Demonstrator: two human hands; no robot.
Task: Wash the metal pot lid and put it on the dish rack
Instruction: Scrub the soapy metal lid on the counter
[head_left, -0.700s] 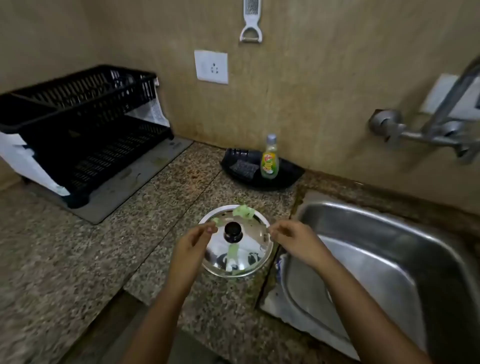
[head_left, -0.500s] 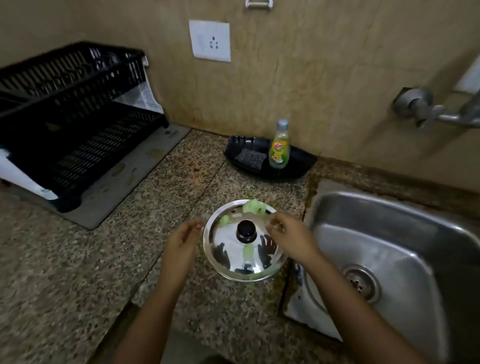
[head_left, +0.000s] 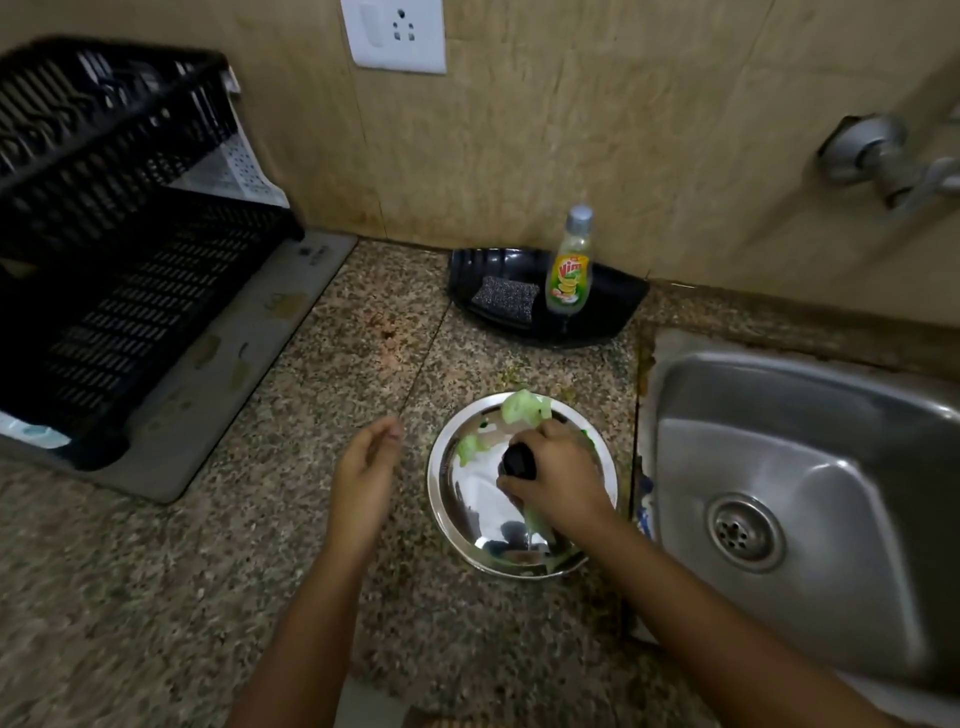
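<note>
A shiny metal pot lid (head_left: 470, 512) with a black knob (head_left: 518, 461) lies on the granite counter just left of the sink. Green leafy scraps (head_left: 525, 406) stick to its far rim and surface. My right hand (head_left: 558, 475) rests on top of the lid with its fingers closed around the knob. My left hand (head_left: 366, 480) hovers a little left of the lid, fingers loosely apart and holding nothing. The black plastic dish rack (head_left: 119, 260) stands at the far left on a grey mat.
A steel sink (head_left: 810, 499) with a drain lies to the right, a wall tap (head_left: 883, 161) above it. A black tray (head_left: 602, 312) against the wall holds a dish soap bottle (head_left: 570, 265) and a scrub pad (head_left: 505, 297). A wall socket (head_left: 395, 34) is above.
My right hand moved from the lid's rim onto the knob and closed on it. My left hand came off the rim and drew away to the left. The view tilted down.
</note>
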